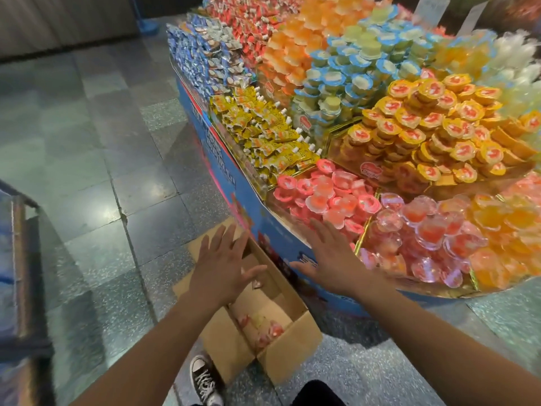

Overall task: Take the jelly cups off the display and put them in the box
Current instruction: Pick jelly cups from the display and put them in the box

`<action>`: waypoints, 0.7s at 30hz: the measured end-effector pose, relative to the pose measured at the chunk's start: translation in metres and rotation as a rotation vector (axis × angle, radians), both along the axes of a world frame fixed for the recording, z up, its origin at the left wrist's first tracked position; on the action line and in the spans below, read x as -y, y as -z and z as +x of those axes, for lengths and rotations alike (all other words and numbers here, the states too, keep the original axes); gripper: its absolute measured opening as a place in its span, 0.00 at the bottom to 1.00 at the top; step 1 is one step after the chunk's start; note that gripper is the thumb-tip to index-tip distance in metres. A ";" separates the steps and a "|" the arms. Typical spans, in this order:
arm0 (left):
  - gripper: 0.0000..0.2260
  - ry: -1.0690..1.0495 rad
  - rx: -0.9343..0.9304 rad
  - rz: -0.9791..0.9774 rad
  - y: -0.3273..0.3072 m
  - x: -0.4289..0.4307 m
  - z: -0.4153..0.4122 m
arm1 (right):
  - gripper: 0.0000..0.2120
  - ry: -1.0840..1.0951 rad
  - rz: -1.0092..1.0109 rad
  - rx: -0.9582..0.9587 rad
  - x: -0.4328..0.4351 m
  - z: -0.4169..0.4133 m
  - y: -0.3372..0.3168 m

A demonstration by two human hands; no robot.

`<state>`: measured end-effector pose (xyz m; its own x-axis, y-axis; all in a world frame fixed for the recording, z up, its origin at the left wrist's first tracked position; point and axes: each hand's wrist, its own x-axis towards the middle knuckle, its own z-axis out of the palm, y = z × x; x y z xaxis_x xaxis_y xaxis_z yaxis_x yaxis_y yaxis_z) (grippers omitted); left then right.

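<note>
Both grips are released, fingers spread wide, nothing in either! The left grip [222,265] hovers flat above the far end of the cardboard box [292,353], which sits on the floor [87,171] right against the counter [248,197]. The right grip [330,256] hangs over the counter's near edge, with the pink jelly cups [325,194] just beyond its fingertips; whether they touch, I can't tell. A few loose cups [257,326] lie in the box's near end, nearer than the left grip. A black sneaker [205,379] stands beside the box.
</note>
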<state>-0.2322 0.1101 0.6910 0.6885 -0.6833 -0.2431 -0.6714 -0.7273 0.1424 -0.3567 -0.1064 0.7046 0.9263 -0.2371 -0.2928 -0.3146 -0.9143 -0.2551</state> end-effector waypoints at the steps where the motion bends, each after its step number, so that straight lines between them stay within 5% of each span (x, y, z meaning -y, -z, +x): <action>1: 0.51 0.025 -0.003 0.011 0.002 -0.006 0.011 | 0.43 0.018 -0.005 0.001 -0.009 0.008 0.006; 4: 0.51 0.092 -0.025 0.034 0.009 -0.023 0.043 | 0.48 0.081 -0.016 -0.033 -0.035 0.029 0.027; 8: 0.58 0.173 -0.037 0.056 0.026 -0.036 0.087 | 0.42 0.157 0.001 -0.111 -0.063 0.052 0.043; 13: 0.42 0.216 -0.106 0.058 0.070 -0.035 0.126 | 0.41 0.202 0.062 -0.196 -0.075 0.075 0.080; 18: 0.56 0.218 -0.105 0.076 0.149 -0.024 0.147 | 0.39 0.241 0.122 -0.196 -0.069 0.098 0.150; 21: 0.61 0.211 -0.110 0.069 0.203 -0.013 0.161 | 0.46 0.230 0.109 -0.191 -0.060 0.111 0.199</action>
<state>-0.0713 0.1234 0.4882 0.4993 -0.7881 -0.3601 -0.7924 -0.5835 0.1782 -0.2459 -0.0463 0.5055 0.7777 -0.3917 -0.4917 -0.5619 -0.7839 -0.2642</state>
